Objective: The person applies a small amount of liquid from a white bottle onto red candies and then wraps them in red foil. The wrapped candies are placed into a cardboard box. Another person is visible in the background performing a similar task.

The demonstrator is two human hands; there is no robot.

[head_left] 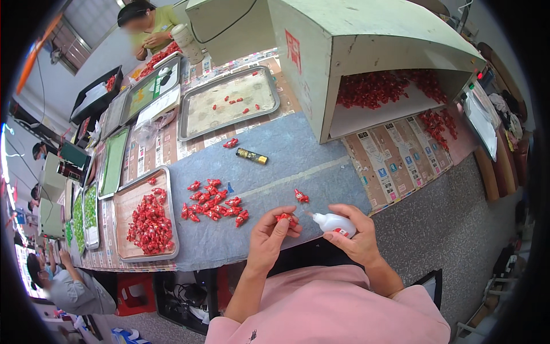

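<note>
Pinched in the fingers of my left hand [269, 234] is a small red figurine [285, 219], partly covered by the fingertips. My right hand [356, 236] grips a white squeeze bottle [335, 224], its thin nozzle pointing left toward the figurine, with a small gap between them. Just beyond the hands, a single red figurine [301, 195] lies on the blue cloth [309, 149]. Left of my left hand, a loose group of red figurines [212, 200] is spread on the cloth. A black and gold cylinder [252, 156] lies farther back, near another lone red figurine [230, 143].
A metal tray [173, 229] heaped with red figurines stands at the left. Behind the cloth is a larger tray [189, 112] with several small red pieces. A pale metal box [326, 97], open in front, holds many red pieces at the right. Other people sit at far tables.
</note>
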